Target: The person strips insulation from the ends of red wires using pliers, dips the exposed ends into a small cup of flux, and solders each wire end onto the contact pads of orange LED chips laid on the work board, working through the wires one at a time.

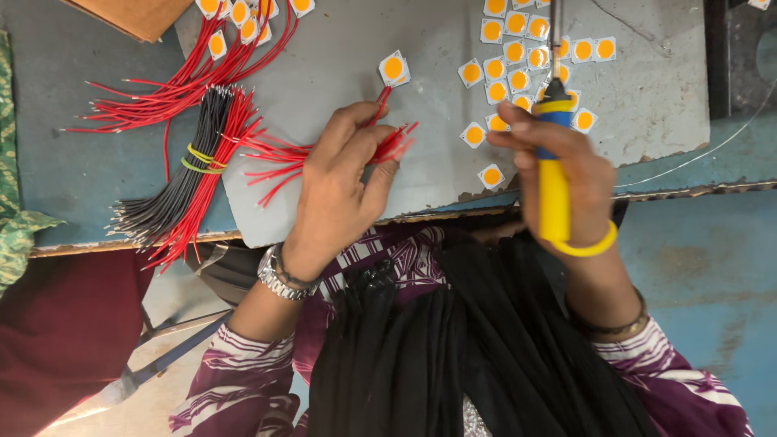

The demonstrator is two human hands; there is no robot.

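We see the red wires [388, 142] pinched in our left hand [344, 182], fingers clenched on them above the grey board [340, 57]. Our right hand [566, 174] grips the soldering iron [554, 174], its tip perhaps among yellow chips [518, 61].

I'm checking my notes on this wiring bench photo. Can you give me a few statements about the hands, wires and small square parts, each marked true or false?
1. The left hand holds a bunch of red wires. True.
2. The right hand holds a pair of scissors. False: it holds a soldering iron with a yellow and blue handle.
3. The small square chips have orange centres. True.
4. The banded wire bundle is all green. False: it is black and red, tied with yellow bands.
5. A watch sits on the left wrist. True.
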